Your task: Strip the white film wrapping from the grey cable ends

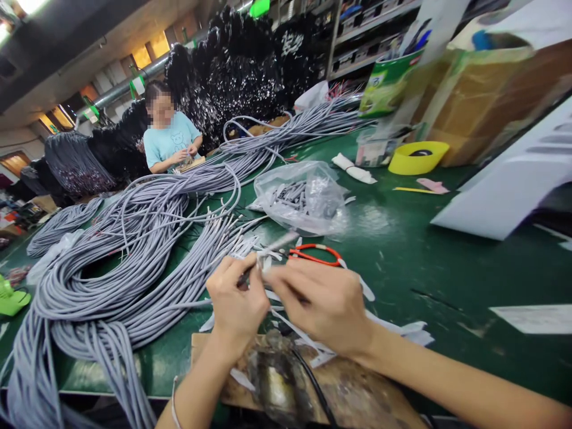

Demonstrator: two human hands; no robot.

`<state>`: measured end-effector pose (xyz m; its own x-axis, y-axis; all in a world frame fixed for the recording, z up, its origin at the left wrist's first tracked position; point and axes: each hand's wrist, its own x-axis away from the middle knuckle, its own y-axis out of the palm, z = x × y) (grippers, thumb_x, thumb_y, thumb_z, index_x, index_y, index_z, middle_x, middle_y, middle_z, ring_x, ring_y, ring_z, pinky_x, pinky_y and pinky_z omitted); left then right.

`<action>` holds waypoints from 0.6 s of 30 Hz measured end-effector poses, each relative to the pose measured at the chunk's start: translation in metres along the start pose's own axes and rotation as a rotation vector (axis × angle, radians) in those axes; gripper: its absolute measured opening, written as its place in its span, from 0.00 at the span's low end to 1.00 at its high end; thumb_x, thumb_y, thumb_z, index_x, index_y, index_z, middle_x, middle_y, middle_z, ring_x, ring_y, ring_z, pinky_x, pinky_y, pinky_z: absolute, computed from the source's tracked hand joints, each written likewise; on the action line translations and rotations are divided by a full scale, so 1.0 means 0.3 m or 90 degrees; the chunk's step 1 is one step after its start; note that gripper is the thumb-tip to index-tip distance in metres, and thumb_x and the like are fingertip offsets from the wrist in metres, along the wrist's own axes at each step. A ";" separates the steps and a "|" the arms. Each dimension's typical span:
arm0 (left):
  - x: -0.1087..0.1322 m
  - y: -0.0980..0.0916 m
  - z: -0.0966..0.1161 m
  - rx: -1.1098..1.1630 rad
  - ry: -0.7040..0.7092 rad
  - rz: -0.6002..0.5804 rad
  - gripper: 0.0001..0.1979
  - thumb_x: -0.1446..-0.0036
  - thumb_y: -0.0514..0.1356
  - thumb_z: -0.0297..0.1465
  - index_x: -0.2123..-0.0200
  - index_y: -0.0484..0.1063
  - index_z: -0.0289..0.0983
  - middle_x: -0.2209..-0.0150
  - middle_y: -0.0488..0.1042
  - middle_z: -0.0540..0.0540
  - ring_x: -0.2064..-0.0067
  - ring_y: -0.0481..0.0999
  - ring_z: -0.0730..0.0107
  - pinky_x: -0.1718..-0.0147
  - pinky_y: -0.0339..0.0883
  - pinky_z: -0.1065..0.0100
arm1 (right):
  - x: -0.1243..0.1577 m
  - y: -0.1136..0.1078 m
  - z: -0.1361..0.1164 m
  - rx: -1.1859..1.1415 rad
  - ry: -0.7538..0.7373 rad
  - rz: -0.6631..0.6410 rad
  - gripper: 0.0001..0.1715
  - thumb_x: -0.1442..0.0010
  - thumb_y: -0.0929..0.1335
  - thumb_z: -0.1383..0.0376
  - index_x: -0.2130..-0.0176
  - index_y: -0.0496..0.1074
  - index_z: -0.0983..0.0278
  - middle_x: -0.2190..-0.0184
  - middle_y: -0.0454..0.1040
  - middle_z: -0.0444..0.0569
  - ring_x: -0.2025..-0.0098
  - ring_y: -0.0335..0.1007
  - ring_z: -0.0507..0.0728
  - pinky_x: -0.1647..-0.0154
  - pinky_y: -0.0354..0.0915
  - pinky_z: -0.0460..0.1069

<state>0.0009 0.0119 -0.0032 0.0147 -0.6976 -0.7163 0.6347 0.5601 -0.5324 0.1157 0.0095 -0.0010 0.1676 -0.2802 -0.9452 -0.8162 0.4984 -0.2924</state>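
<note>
My left hand (236, 301) is closed in a pinch, thumb against the fingers, around the end of a grey cable (190, 305) that runs in from the left. Right beside it, my right hand (324, 307) has its fingers pressed together at the cable's tip. Its fingertips are smeared by motion, so what they pinch is not clear. Just beyond the hands lie orange-red-handled scissors (313, 246), their blades partly hidden. White strips (413, 330) are scattered under and around my hands.
Bundles of grey cable (147, 223) cover the left of the green table (447, 268). A clear bag (330, 208) of small grey parts lies ahead. Below my hands, a wooden board (366, 387) bears a dark device with a black cord. A co-worker (172, 140) sits across.
</note>
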 end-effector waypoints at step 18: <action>-0.005 -0.031 0.019 -0.037 0.033 0.004 0.10 0.41 0.51 0.26 0.68 0.72 0.33 0.77 0.66 0.48 0.76 0.66 0.74 0.77 0.59 0.73 | -0.003 -0.007 0.075 0.024 0.124 -0.056 0.14 0.40 0.62 0.67 0.75 0.71 0.66 0.80 0.73 0.44 0.79 0.67 0.49 0.75 0.59 0.44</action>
<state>-0.0006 0.0050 0.0054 -0.0232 -0.6709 -0.7412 0.5888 0.5900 -0.5525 0.1297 0.0273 -0.0028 0.1245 -0.4754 -0.8709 -0.7812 0.4942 -0.3814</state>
